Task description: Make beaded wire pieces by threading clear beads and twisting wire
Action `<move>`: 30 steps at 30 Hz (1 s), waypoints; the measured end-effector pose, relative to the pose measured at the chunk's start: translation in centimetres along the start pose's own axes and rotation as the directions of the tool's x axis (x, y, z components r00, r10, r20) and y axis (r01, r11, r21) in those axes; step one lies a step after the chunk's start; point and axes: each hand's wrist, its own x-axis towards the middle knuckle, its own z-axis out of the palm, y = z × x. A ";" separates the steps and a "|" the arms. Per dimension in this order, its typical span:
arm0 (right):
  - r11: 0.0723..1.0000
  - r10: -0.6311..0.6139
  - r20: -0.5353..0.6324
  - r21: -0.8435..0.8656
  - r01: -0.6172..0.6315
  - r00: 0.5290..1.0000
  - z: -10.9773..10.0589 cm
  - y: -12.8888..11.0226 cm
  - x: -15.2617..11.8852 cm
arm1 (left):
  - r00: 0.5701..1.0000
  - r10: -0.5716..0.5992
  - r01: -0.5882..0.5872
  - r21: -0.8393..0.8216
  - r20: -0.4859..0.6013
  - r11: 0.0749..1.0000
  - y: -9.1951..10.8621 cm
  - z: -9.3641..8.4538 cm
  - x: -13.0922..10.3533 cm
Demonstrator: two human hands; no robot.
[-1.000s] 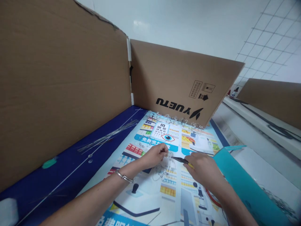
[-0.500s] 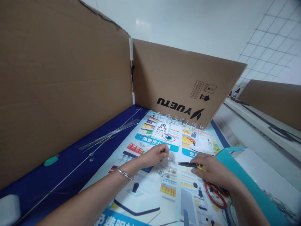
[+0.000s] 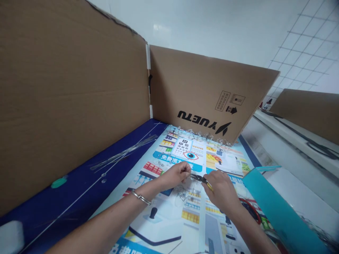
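Note:
My left hand [image 3: 178, 175], with a silver bracelet [image 3: 141, 197] on its wrist, is pinched on a thin wire above the printed poster. In my right hand [image 3: 220, 188] are black-jawed pliers [image 3: 199, 178] with yellow handles. The jaws point left and reach the wire right beside my left fingertips; whether they grip it is too small to tell. Loops of thin wire [image 3: 181, 193] hang or lie just below my left hand. A red-handled tool [image 3: 251, 210] lies behind my right forearm, partly hidden.
Cardboard panels [image 3: 212, 88] stand at the left and back. Small wire pieces [image 3: 203, 135] line the back panel's foot. A bundle of straight wires [image 3: 124, 152] lies on the blue cloth at left. At right is a teal-edged box [image 3: 280, 208] holding wire pieces.
My right hand has moved left and slightly up, bringing the pliers' jaws to my left fingertips. My left hand has stayed nearly in place.

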 end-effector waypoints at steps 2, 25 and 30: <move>1.000 -0.009 -0.018 -0.026 0.008 1.000 0.2 -0.1 -0.1 | 1.000 -0.008 0.008 -0.007 -0.006 1.000 -0.2 0.1 0.0; 0.994 -0.061 0.003 -0.096 0.061 0.998 1.0 -0.3 -0.3 | 0.992 -0.119 0.124 0.103 -0.053 0.987 -1.5 0.7 -0.1; 0.997 -0.036 0.004 -0.067 0.036 0.999 1.3 -0.4 -0.4 | 0.989 -0.128 0.136 0.114 -0.070 0.984 -1.3 0.7 -0.1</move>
